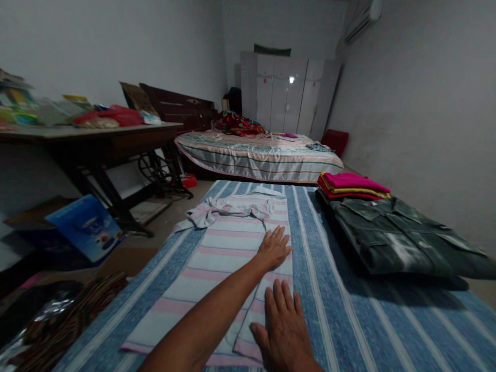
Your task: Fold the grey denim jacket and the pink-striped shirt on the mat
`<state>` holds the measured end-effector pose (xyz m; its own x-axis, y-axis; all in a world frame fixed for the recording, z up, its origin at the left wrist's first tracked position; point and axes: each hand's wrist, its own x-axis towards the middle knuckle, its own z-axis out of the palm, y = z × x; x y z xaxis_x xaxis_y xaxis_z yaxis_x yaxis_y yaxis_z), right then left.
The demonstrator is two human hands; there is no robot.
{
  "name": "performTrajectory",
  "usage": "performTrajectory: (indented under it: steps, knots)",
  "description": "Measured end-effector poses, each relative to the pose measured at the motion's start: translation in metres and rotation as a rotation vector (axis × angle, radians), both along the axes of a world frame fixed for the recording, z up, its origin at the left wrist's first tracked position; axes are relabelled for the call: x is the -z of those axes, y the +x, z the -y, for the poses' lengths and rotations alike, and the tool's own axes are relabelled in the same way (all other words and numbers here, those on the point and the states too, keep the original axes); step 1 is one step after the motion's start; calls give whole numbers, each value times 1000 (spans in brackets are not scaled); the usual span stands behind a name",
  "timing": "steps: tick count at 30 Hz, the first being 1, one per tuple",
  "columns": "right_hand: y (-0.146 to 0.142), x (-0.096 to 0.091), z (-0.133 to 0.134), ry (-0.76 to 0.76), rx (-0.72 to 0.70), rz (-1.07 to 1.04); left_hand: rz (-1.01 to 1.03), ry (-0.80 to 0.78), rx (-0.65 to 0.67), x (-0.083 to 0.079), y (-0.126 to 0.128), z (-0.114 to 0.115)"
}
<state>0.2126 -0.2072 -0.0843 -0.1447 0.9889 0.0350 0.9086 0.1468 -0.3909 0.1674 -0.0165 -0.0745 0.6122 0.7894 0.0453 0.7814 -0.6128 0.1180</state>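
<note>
A shirt (228, 248) with pink and pale stripes lies spread on the blue striped cloth (310, 315). Its right side is folded inward as a long strip, and a sleeve is bunched near the top left. Reaching across the shirt, my left hand (275, 248) rests flat on the folded strip with fingers stretched out. Closer to me, my right hand (284, 323) presses flat at the lower part of the same strip, fingers spread. Neither hand grips anything.
To the right sits a dark green folded jacket (411, 237), with folded pink, yellow and red clothes (352, 183) behind it. A cluttered sewing table (155, 126) and a blue box (89, 227) stand at left. A bed (263, 155) and wardrobe (284, 93) are farther back.
</note>
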Motion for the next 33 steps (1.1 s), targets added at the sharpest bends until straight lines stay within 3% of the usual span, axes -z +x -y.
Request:
performTrajectory:
  steps: [3, 14, 23, 28, 33]
  knots:
    - [0, 1, 0, -17, 1, -2, -25, -76, -7, 0, 2, 0]
    - [0, -1, 0, -18, 2, -1, -51, -132, -32, -5, 2, -1]
    - [0, 0, -2, -27, 8, -5, 32, 65, 27, -5, 2, 13]
    - [-1, 2, -2, -11, 11, -6, 7, -116, 63, 1, 1, 19]
    - [0, 3, -3, -18, 2, -3, -10, -175, 58, -3, 1, 22]
